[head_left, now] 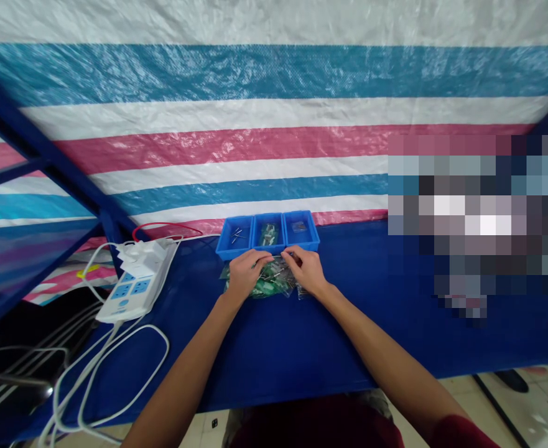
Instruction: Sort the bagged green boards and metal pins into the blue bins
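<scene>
My left hand (pixel 244 271) and my right hand (pixel 307 269) come close together over a pile of clear and green plastic bags (pixel 270 285). Fingers of both are pinched, and a thin, light-coloured rod (pixel 277 256) spans the short gap between them; its exact kind is too small to make out. Just beyond my hands stands a row of blue bins. Several thin metal pieces (pixel 237 235) lie in the left bin (pixel 229 254). A green-and-clear packet (pixel 269 234) sits in the middle bin, and a small clear packet (pixel 298 227) in the right one.
At left, a white power strip (pixel 127 298) holds a plugged-in white adapter (pixel 145 256), with white cables (pixel 166 348) looping over the blue table (pixel 301 354). A striped tarp (pixel 255 149) hangs behind. Blue frame posts (pixel 68 168) stand at left. A blurred-out patch covers the right side.
</scene>
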### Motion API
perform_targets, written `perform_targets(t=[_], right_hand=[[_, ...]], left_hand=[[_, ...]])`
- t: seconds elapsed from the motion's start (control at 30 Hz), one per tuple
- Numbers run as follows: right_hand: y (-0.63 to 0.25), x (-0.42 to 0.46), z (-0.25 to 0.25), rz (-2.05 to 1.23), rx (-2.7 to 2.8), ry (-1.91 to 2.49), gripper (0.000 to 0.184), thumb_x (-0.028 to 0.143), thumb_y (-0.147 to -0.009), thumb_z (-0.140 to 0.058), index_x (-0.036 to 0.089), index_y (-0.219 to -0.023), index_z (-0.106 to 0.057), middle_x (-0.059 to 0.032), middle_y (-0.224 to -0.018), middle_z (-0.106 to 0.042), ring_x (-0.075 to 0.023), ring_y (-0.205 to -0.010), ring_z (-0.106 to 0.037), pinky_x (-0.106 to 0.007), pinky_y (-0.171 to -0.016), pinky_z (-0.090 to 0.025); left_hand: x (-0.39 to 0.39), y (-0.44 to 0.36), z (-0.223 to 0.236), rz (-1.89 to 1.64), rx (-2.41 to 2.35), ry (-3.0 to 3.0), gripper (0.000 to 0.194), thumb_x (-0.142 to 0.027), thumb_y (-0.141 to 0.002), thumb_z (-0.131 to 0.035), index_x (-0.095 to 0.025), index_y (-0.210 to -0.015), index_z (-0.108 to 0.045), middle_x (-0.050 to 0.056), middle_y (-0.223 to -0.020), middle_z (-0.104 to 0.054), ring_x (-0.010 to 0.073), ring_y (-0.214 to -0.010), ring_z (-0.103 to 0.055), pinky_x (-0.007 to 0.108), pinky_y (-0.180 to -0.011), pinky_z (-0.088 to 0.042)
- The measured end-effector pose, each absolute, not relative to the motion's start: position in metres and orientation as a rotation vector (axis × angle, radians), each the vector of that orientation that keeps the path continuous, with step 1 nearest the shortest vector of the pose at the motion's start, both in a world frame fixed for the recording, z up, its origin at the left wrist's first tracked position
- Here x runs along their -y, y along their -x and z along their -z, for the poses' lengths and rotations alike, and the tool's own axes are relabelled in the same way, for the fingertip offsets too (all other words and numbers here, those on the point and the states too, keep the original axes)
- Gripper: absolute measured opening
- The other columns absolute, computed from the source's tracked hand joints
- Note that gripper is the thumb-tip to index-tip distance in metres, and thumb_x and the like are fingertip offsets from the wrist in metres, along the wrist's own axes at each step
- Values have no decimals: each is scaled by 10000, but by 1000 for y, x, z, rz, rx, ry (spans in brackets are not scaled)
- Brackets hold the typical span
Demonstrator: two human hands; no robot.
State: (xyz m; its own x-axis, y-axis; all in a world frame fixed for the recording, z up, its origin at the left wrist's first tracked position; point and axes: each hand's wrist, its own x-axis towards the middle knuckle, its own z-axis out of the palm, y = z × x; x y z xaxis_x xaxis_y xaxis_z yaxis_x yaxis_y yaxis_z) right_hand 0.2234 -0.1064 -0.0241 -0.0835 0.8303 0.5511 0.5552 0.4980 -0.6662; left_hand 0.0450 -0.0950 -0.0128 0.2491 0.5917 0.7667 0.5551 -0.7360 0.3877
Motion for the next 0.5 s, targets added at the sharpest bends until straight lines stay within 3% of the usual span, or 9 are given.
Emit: perform_targets(t=[0.17, 0.37, 0.5], right_hand=[[-224, 106, 25, -381, 1790, 1169, 345, 413, -935, -416, 176, -856, -655, 17, -548, -551, -112, -493, -500, -227, -551, -352], [-224, 106, 23, -392, 1794, 1192, 332, 388, -939, -410, 177, -890, -661, 9, -571, -579, -119, -508, -515, -225, -561, -351], [-224, 106, 24, -386, 1846, 1180, 308, 363, -936, -424, 177, -890, -666, 3, -604, -603, -120, -524, -528, -226, -573, -344]], left_hand=[[98, -45, 12, -1586, -1057, -2433, 267, -224, -951, -447, -193, -919, -710, 26, -762, -724, 122, -666, -672, 239, -660, -534], [87, -22, 13, -2003, -1469, -2352, 183, -226, -899, -547, -203, -980, -709, 87, -915, -737, 220, -880, -678, 380, -840, -482], [71, -6, 15, -1652, -1796, -2380, 255, -256, -921, -490, -220, -1097, -671, 124, -1073, -700, 300, -1119, -576, 531, -1009, -310]])
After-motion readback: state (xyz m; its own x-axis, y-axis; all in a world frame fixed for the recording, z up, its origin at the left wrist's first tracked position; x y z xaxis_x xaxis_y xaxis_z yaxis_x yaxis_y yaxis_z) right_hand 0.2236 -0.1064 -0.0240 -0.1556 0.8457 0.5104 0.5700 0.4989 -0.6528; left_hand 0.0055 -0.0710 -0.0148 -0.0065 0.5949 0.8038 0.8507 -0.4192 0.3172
